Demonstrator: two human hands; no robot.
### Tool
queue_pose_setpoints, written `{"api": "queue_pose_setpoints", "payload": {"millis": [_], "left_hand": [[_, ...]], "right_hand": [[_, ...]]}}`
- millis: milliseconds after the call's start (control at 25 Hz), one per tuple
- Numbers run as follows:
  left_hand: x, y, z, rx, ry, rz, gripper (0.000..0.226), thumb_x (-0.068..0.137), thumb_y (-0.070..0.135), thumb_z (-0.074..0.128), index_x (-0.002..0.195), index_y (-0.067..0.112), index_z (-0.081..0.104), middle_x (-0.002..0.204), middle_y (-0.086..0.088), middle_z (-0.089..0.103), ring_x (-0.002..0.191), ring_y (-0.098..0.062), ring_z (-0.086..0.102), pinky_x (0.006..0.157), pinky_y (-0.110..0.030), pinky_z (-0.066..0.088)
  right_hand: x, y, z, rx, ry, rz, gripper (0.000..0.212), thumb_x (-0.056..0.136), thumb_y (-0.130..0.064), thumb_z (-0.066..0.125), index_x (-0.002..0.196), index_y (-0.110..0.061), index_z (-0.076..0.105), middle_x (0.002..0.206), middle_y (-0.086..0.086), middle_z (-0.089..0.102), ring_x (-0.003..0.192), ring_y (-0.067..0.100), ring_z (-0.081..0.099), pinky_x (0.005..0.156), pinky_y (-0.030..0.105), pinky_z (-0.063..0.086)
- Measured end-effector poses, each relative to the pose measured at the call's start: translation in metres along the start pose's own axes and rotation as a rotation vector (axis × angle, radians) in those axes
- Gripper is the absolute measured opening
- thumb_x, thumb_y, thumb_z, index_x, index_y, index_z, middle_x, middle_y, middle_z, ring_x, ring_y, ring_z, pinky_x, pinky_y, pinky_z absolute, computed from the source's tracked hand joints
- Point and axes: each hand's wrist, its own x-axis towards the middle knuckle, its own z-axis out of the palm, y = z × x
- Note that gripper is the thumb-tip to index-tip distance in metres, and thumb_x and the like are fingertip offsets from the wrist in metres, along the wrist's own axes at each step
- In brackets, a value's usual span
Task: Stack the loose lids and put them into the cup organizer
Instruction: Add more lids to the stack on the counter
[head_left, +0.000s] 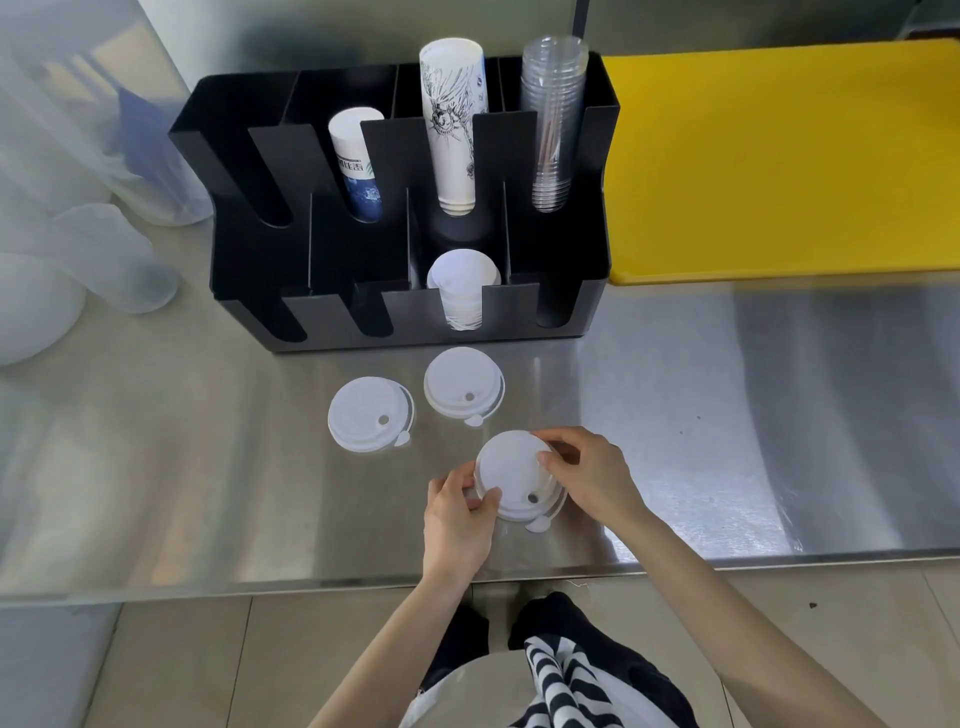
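A small stack of white plastic lids (511, 475) lies on the steel counter near its front edge. My left hand (457, 519) grips its left rim and my right hand (592, 478) grips its right rim. Two more white lids lie loose and flat beyond it: one lid (370, 414) to the left, another lid (463, 382) just in front of the organizer. The black cup organizer (571, 249) stands at the back. A stack of white lids (462, 286) sits in its front row, third slot from the left.
The organizer's back row holds a short paper cup stack (358, 161), a tall printed cup stack (454, 124) and clear plastic cups (553, 119). A yellow cutting board (779, 161) lies to the right. Translucent plastic containers (78, 249) stand at the left.
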Motion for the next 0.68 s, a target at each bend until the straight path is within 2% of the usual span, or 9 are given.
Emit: {"api": "queue_pose_setpoints", "payload": {"millis": [160, 240, 320, 440, 520, 600, 680], "left_hand": [[0.000, 0.000, -0.002, 0.061, 0.013, 0.052, 0.034, 0.086, 0.019, 0.055, 0.120, 0.018, 0.051, 0.118, -0.009, 0.051, 0.078, -0.012, 0.055, 0.078, -0.022, 0.038], [0.002, 0.000, -0.004, 0.088, 0.007, 0.087, 0.037, 0.085, 0.019, 0.057, 0.121, 0.018, 0.050, 0.120, -0.010, 0.053, 0.082, -0.014, 0.056, 0.079, -0.022, 0.038], [0.003, -0.002, -0.006, 0.090, -0.032, 0.103, 0.049, 0.080, 0.022, 0.062, 0.126, 0.020, 0.045, 0.126, -0.007, 0.051, 0.096, -0.016, 0.056, 0.085, -0.024, 0.041], [0.005, -0.009, -0.009, 0.129, -0.080, 0.178, 0.070, 0.074, 0.024, 0.069, 0.135, 0.021, 0.035, 0.138, -0.003, 0.042, 0.121, -0.025, 0.040, 0.099, -0.030, 0.035], [0.008, -0.013, -0.012, 0.213, -0.062, 0.245, 0.074, 0.074, 0.029, 0.068, 0.136, 0.022, 0.030, 0.141, 0.000, 0.040, 0.123, -0.025, 0.035, 0.099, -0.027, 0.028], [0.011, -0.014, -0.014, 0.268, -0.039, 0.287, 0.073, 0.074, 0.034, 0.067, 0.136, 0.023, 0.030, 0.141, 0.003, 0.040, 0.121, -0.024, 0.037, 0.100, -0.033, 0.030], [0.013, -0.015, -0.015, 0.287, -0.029, 0.303, 0.071, 0.074, 0.036, 0.067, 0.135, 0.026, 0.031, 0.141, 0.006, 0.040, 0.118, -0.024, 0.038, 0.099, -0.036, 0.032]], "right_hand": [[-0.001, 0.002, 0.003, 0.001, 0.020, -0.009, 0.025, 0.082, -0.014, 0.058, 0.107, -0.018, 0.063, 0.112, 0.002, 0.066, 0.089, 0.008, 0.053, 0.066, -0.003, 0.037], [0.000, 0.001, 0.004, 0.007, 0.023, -0.007, 0.026, 0.082, -0.015, 0.058, 0.107, -0.018, 0.062, 0.111, 0.002, 0.066, 0.088, 0.008, 0.053, 0.066, -0.007, 0.035], [-0.001, 0.000, 0.005, -0.007, 0.005, -0.008, 0.028, 0.083, -0.017, 0.056, 0.110, -0.020, 0.061, 0.113, 0.001, 0.065, 0.089, 0.007, 0.052, 0.068, -0.001, 0.037], [-0.001, -0.002, 0.005, -0.009, -0.025, -0.007, 0.031, 0.084, -0.020, 0.054, 0.114, -0.024, 0.058, 0.117, -0.001, 0.064, 0.092, 0.007, 0.052, 0.080, 0.016, 0.037], [-0.003, -0.004, 0.005, -0.030, -0.055, -0.037, 0.036, 0.084, -0.020, 0.055, 0.119, -0.024, 0.053, 0.125, -0.002, 0.058, 0.101, 0.010, 0.052, 0.087, 0.021, 0.038], [-0.006, -0.004, 0.006, -0.085, -0.061, -0.081, 0.045, 0.083, -0.019, 0.057, 0.126, -0.019, 0.046, 0.134, -0.001, 0.049, 0.115, 0.017, 0.050, 0.098, 0.027, 0.040], [-0.009, -0.004, 0.007, -0.121, -0.058, -0.104, 0.051, 0.082, -0.018, 0.059, 0.130, -0.017, 0.041, 0.137, -0.001, 0.045, 0.121, 0.019, 0.047, 0.104, 0.031, 0.038]]}}
